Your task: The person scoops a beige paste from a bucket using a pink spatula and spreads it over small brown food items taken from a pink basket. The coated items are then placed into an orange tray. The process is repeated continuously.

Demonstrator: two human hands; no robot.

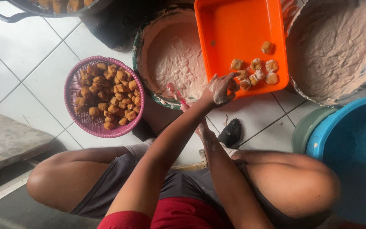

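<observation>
Left hand (222,88), smeared with pale paste, hangs over the near edge of the orange tray (234,25). Its fingers are spread and curled loosely, fingertips touching or just short of the nearest coated piece; whether it pinches anything, cannot tell. The cluster of coated pieces (257,72) lies just beyond and to the right of that hand, strung roughly left-to-right along the tray's near side, one piece apart further up. The right hand (204,131) sits lower, below the left wrist and mostly hidden by the left forearm; its state cannot be told. The left hand is clearly the nearer to the pieces.

Left of the left hand, touching the tray: green-rimmed bowl (142,38) lined with pale batter. Further left, well apart: pink basket (70,91) full of brown fried cubes (106,95). Right of the tray: large grey basin (335,46) of batter; below it a blue tub (352,148). No packages, labels or signs visible.
</observation>
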